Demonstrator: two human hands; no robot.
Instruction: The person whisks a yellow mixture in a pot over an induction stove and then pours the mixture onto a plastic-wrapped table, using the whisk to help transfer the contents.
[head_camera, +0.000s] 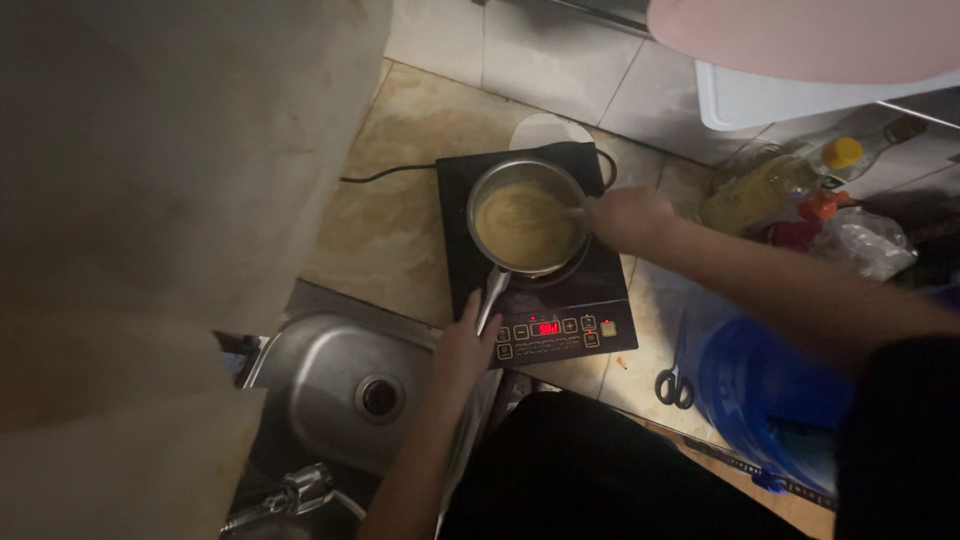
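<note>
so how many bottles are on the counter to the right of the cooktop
2 that I can make out: a clear bottle with a yellow cap lying tilted, and a darker-capped one just behind it. The clutter there is dim, so more may be hidden.

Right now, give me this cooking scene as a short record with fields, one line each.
left hand: holds the saucepan handle
right hand: stirs with a utensil, blurred
saucepan: steel, filled with thick yellow mixture
cooktop: black portable unit, red display lit
sink: steel, to the left
scissors: on the counter, right of the cooktop
</note>
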